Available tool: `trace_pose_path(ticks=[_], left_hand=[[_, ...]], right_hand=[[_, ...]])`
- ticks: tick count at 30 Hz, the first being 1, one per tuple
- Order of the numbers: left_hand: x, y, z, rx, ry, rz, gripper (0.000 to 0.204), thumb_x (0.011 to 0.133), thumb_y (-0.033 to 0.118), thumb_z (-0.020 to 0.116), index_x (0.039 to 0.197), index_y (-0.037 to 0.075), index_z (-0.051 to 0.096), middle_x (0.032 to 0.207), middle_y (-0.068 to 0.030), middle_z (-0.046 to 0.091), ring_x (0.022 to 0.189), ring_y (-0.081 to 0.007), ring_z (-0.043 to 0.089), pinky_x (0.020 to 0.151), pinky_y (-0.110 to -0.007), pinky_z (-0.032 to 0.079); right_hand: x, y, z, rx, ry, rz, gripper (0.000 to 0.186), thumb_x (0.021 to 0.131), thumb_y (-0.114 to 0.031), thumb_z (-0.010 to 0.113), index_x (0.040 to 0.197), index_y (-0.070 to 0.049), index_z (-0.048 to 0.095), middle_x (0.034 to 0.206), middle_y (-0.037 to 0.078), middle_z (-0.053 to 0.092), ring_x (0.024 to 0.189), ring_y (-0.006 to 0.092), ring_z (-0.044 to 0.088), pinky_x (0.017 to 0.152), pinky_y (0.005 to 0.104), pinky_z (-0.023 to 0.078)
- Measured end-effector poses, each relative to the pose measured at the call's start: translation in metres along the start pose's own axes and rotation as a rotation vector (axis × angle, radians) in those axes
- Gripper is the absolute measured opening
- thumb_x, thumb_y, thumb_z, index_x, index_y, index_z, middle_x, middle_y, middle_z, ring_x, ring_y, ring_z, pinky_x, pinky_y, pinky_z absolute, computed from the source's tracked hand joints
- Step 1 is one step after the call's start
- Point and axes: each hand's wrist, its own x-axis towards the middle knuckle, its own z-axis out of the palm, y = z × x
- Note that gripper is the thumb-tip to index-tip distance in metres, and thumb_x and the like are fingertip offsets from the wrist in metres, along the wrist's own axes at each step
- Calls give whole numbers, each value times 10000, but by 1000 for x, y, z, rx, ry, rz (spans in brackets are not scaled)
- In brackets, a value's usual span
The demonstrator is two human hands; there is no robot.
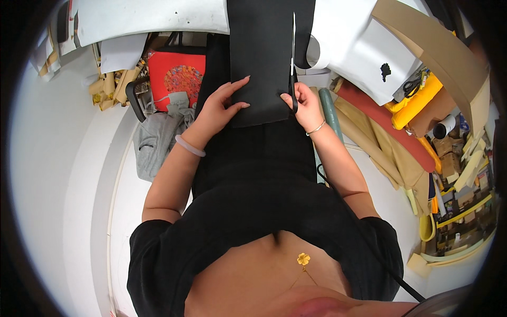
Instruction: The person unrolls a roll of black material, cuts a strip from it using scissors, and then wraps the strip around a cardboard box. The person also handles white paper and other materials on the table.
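Observation:
A long sheet of black material [259,63] runs from the white table toward my lap, its near end over my black clothing. My left hand [226,108] rests on the sheet's left edge near that end, with thumb and index finger spread apart on top. At the right edge, my right hand [306,108] is closed around the black handles of a pair of scissors [293,53]. The long metal blades point away from me along that edge, looking nearly closed. The right thumb touches the sheet's corner.
The white table [153,16] lies ahead. A red bag [177,79] and grey cloth [163,137] sit at the left. To the right are rolls of material [380,121], a brown cardboard piece [438,58] and a white sheet with a black scrap [385,71].

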Motion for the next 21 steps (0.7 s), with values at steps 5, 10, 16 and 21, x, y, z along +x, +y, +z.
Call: trace_pose_path(ticks=[5, 10, 16, 21], left_hand=[[0, -4, 0, 40, -4, 29, 658, 839, 12, 782, 1448, 139, 566, 1124, -33, 571, 861, -108, 476, 786, -244, 423], [-2, -1, 0, 44, -3, 53, 661, 832, 4, 785, 1445, 115, 565, 1207, -44, 585, 987, -132, 504, 912, -269, 410], [-8, 8, -4, -24, -48, -125, 659, 831, -4, 783, 1445, 98, 565, 1326, -65, 589, 1094, -154, 549, 1005, -294, 421], [-12, 16, -4, 7, -54, -68, 654, 834, -20, 777, 1444, 89, 566, 1276, -66, 615, 1066, -139, 553, 995, -275, 430]], right_hand=[[0, -1, 1, 84, -26, 36, 264, 895, -85, 783, 866, -64, 521, 650, -65, 441, 615, 43, 511, 583, 235, 469], [9, -13, 4, 89, -52, 25, 279, 880, -77, 788, 850, -68, 511, 659, -77, 415, 601, 26, 457, 565, 218, 419], [20, -18, 3, 40, -52, -18, 299, 865, -95, 801, 824, -71, 506, 646, -93, 380, 604, 9, 336, 551, 207, 278], [23, -30, 4, 37, -53, -15, 285, 875, -96, 791, 828, -66, 512, 644, -99, 375, 606, 10, 334, 552, 201, 285]])
